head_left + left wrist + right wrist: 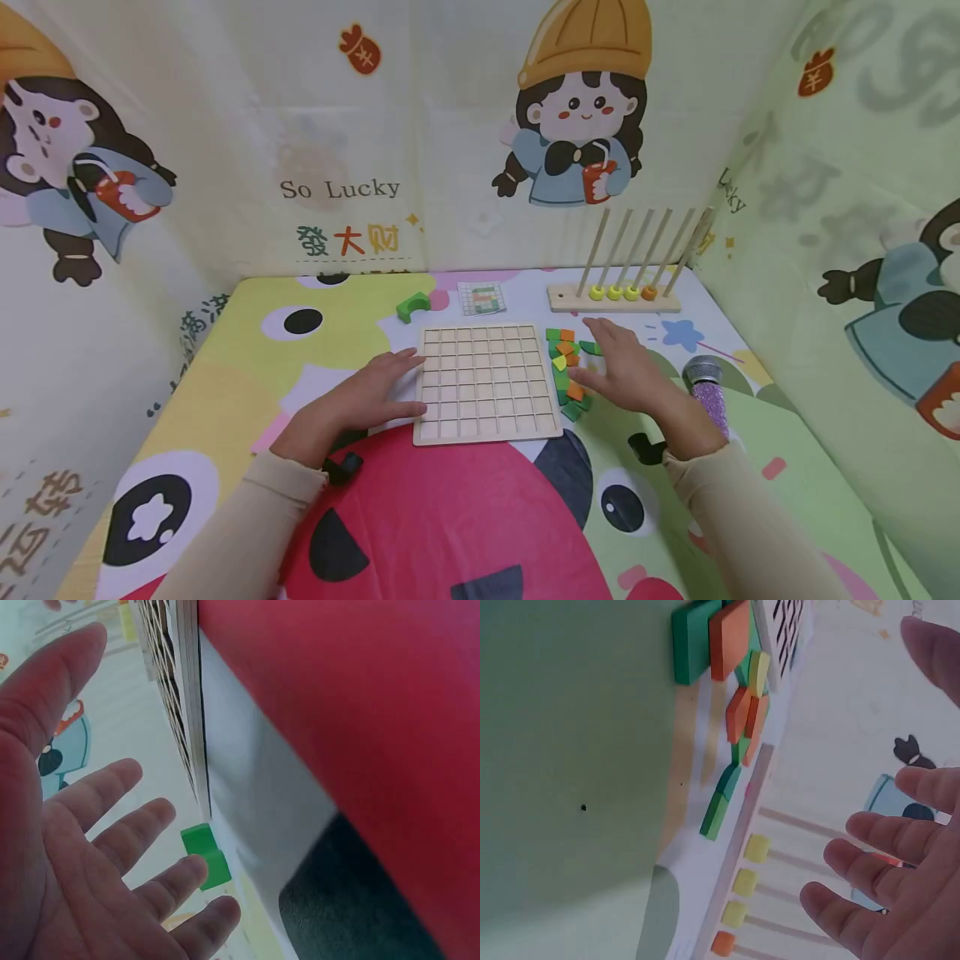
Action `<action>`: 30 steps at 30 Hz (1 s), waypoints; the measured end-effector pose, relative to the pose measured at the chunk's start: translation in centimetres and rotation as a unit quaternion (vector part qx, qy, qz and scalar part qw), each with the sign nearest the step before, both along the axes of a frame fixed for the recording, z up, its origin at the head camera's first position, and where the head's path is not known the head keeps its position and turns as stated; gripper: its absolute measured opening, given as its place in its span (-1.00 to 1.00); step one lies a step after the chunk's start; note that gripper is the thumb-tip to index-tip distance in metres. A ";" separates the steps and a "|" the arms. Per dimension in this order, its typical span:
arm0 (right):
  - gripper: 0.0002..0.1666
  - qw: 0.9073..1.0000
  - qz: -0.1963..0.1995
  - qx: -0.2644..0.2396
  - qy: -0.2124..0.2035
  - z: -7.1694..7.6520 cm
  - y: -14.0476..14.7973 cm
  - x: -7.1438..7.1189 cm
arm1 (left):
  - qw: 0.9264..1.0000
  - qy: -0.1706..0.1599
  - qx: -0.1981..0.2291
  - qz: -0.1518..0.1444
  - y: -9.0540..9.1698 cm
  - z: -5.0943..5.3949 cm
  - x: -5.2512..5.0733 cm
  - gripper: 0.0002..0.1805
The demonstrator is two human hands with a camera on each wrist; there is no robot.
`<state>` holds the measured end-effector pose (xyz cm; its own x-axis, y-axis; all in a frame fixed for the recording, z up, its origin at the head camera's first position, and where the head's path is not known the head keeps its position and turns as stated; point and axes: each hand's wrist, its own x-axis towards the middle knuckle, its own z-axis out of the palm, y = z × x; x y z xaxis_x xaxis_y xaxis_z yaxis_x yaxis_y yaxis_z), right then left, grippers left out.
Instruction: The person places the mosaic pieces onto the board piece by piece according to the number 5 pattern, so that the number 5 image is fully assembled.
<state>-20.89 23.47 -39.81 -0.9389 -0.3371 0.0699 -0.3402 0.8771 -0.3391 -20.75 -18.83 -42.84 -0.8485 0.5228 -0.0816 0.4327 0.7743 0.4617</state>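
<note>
A square wooden grid board (480,383) lies flat with its cells bare. The left hand (367,396) is at its left edge, fingers spread; in the left wrist view this hand (97,840) holds nothing, and the board's edge (191,697) is beside it. Along the board's right side lies a loose pile of green, orange and yellow pieces (562,379), also in the right wrist view, with an orange piece (730,639) among them. Over the right side of the pile the right hand (626,367) is spread, and its fingers (877,832) hold nothing.
Behind the board are a green arched block (412,307) and a small printed grid card (482,298). A wooden peg rack (615,300) with yellow and orange beads stands at the back right. A microphone (705,387) with a glittery purple handle lies beside the right forearm.
</note>
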 end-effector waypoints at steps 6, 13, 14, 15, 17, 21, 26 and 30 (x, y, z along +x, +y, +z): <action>-0.13 0.999 -0.015 0.017 -0.048 -0.5 0.4 -2.5 | 1.000 -0.008 -0.010 -0.009 -0.2 -0.4 -0.5 -0.12; -0.38 0.995 -0.011 0.075 -0.059 -1.2 0.8 -5.3 | 1.000 -0.006 -0.023 -0.018 0.0 -0.5 -1.0 -0.19; -0.40 0.995 -0.015 0.081 -0.060 -1.3 0.9 -5.6 | 1.000 -0.008 -0.024 -0.018 0.1 -0.5 -1.0 -0.19; -0.43 0.994 -0.019 0.087 -0.064 -1.4 0.9 -5.9 | 0.999 -0.011 -0.026 -0.017 0.1 -0.5 -1.0 -0.19; -0.47 0.993 -0.031 0.093 -0.073 -1.6 0.8 -6.5 | 0.999 -0.014 -0.030 -0.015 0.1 -0.4 -0.9 -0.18; -0.53 0.991 -0.048 0.091 -0.088 -2.2 1.0 -7.3 | 0.999 -0.022 -0.039 -0.012 0.2 -0.5 -1.0 -0.15; -0.60 0.993 -0.043 0.079 -0.076 -2.8 1.2 -7.7 | 0.998 -0.027 -0.050 -0.006 0.2 -0.6 -1.1 -0.13; -0.63 0.994 -0.034 0.074 -0.068 -3.1 1.1 -8.0 | 0.998 -0.033 -0.055 0.001 0.2 -0.4 -0.9 -0.12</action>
<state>-28.93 24.60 -42.91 -0.9572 -0.2695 -0.1054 -0.2378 0.9401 -0.2444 -21.70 -18.65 -43.25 -0.8403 0.5059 -0.1948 0.4021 0.8227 0.4018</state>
